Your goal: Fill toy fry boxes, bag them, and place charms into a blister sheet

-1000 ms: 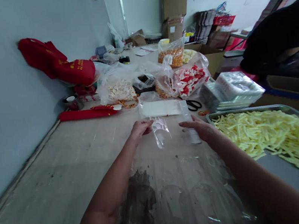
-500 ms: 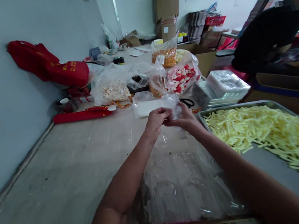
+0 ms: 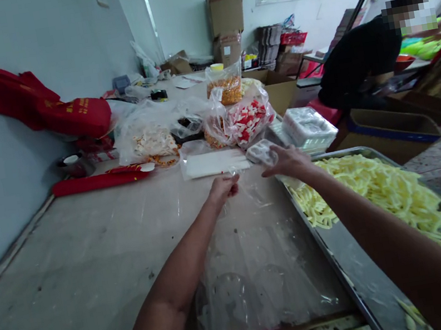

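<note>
My left hand (image 3: 225, 188) is closed, its fingers pinching a thin clear plastic piece (image 3: 252, 189) low over the table. Whether that piece is a bag or a tray I cannot tell. My right hand (image 3: 290, 163) has its thumb and fingers apart, beside a small clear moulded plastic tray stack (image 3: 259, 153); its fingertips reach the near right side of it. Just behind the left hand lies a pile of white flat sheets or bags (image 3: 214, 163) in clear wrapping. More clear plastic pieces (image 3: 262, 287) lie flat on the near tabletop.
A metal tray (image 3: 323, 249) of pale yellow strips (image 3: 359, 187) stands at right. Behind are a bag of red-and-white pieces (image 3: 250, 120), a bag of orange bits (image 3: 227, 88) and stacked clear packs (image 3: 309, 127). Red cloth (image 3: 81, 118) lies left. A person (image 3: 359, 63) sits beyond.
My hands have come apart: the right moved right to the tray stack, opening, while the left keeps a clear plastic piece. The view has shifted right.
</note>
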Demonstrator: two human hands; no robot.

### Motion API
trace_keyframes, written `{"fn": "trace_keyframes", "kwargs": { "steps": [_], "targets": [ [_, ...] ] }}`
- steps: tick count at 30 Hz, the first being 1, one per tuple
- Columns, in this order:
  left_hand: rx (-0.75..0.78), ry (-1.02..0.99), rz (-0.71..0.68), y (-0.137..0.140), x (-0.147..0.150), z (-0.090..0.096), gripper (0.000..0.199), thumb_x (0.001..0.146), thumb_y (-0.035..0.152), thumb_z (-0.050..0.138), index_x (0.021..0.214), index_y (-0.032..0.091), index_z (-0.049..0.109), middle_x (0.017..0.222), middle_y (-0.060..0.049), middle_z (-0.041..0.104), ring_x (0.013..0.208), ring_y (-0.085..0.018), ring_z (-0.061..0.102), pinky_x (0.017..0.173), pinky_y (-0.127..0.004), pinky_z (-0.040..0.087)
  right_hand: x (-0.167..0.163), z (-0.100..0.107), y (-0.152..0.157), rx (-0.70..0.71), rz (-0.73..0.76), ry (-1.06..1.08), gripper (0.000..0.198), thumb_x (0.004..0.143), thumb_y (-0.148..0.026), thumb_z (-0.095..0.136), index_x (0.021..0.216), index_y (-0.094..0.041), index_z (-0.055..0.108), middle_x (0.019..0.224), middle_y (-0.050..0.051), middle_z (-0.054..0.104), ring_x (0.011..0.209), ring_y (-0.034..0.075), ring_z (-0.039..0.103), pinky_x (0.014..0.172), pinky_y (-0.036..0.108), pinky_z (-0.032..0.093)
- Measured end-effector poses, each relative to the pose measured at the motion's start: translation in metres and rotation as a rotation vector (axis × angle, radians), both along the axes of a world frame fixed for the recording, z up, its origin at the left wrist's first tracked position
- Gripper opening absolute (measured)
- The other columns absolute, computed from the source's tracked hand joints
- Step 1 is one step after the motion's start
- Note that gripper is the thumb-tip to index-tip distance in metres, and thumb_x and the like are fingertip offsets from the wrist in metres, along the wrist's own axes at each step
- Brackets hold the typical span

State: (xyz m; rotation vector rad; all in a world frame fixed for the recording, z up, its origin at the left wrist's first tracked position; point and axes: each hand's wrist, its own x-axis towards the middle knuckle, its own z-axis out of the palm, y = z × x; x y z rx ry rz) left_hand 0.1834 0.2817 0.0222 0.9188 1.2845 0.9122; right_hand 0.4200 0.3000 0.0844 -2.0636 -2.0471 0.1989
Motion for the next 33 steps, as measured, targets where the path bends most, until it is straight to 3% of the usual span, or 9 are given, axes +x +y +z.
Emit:
{"fn": "trace_keyframes", "kwargs": {
  "steps": [3,8,10,13,17,21,25,28,33],
  "targets": [
    [0.089,0.220,0.056,-0.001,-0.005,0.005,0.033,0.069,0.041,0.084,0.078,0.016,0.065,0.069,-0.004,0.066,0.076,-0.019,0.065,0.074,-0.029,0.047,-0.016,-0.009,0.012,-0.025,-0.003,-0.266,0.093,0.060,-0.060,0.084,0.139,-0.023,0.052,0.134,0.023,0.052,0.123,0.048,0.045,0.094,0.062,0.037],
    [0.619,1.058,-0.113,-0.025,-0.068,0.023,0.014,0.085,0.030,0.069,0.091,0.017,0.072,0.097,-0.011,0.071,0.098,-0.025,0.064,0.090,-0.036,0.044,-0.037,-0.018,-0.012,0.253,0.226,-0.235,0.048,0.085,-0.040,0.069,0.128,-0.020,0.065,0.130,0.018,0.060,0.122,0.040,0.047,0.097,0.050,0.037],
    [0.741,1.221,-0.198,-0.044,-0.097,0.021,0.014,0.086,0.028,0.067,0.093,0.018,0.073,0.105,-0.011,0.069,0.105,-0.026,0.061,0.097,-0.039,0.043,-0.041,-0.020,-0.030,0.133,0.409,-0.050,0.033,0.091,-0.047,0.060,0.106,-0.022,0.075,0.105,0.012,0.071,0.101,0.031,0.060,0.087,0.041,0.042],
    [0.737,1.386,-0.165,-0.070,-0.129,0.006,0.042,0.079,0.033,0.074,0.119,0.022,0.067,0.136,-0.013,0.055,0.129,-0.031,0.046,0.111,-0.049,0.033,-0.046,-0.031,-0.057,-0.092,0.614,0.116,0.041,0.090,-0.059,0.058,0.087,-0.023,0.077,0.086,0.007,0.072,0.079,0.022,0.063,0.075,0.033,0.043],
    [0.517,1.442,-0.115,-0.083,-0.149,-0.018,0.048,0.080,0.034,0.069,0.128,0.025,0.064,0.143,-0.015,0.048,0.134,-0.033,0.041,0.108,-0.053,0.035,-0.061,-0.051,-0.077,-0.131,0.697,0.037,0.030,0.086,-0.054,0.067,0.091,-0.026,0.078,0.091,0.005,0.072,0.091,0.024,0.063,0.081,0.033,0.042],
    [0.512,1.468,-0.123,-0.080,-0.154,-0.020,0.047,0.092,0.021,0.050,0.137,0.027,0.058,0.145,-0.014,0.048,0.135,-0.029,0.042,0.109,-0.051,0.035,-0.096,-0.054,-0.080,-0.151,0.582,0.055,0.021,0.088,-0.042,0.067,0.096,-0.025,0.077,0.090,0.004,0.073,0.087,0.021,0.065,0.077,0.030,0.041],
    [0.662,1.479,-0.182,-0.079,-0.152,-0.014,0.047,0.097,0.048,0.046,0.141,0.034,0.054,0.154,-0.011,0.039,0.144,-0.035,0.028,0.113,-0.065,0.020,-0.132,-0.049,-0.082,-0.245,0.474,0.034,0.027,0.088,-0.049,0.065,0.091,-0.026,0.077,0.088,0.004,0.074,0.086,0.022,0.064,0.072,0.030,0.039],
    [0.589,1.472,-0.235,-0.083,-0.154,-0.018,0.053,0.094,0.059,0.047,0.141,0.034,0.054,0.156,-0.013,0.037,0.145,-0.039,0.024,0.110,-0.072,0.016,-0.146,-0.053,-0.088,-0.213,0.431,-0.004,0.032,0.087,-0.055,0.064,0.086,-0.025,0.075,0.091,0.005,0.073,0.091,0.025,0.063,0.075,0.033,0.038],
    [0.545,1.471,-0.197,-0.096,-0.172,-0.021,0.056,0.092,0.051,0.056,0.141,0.025,0.052,0.144,-0.016,0.049,0.133,-0.032,0.043,0.109,-0.049,0.034,-0.160,-0.062,-0.097,-0.155,0.424,0.018,0.028,0.085,-0.052,0.068,0.084,-0.024,0.073,0.091,0.005,0.072,0.092,0.025,0.062,0.079,0.035,0.036]
  ]
}}
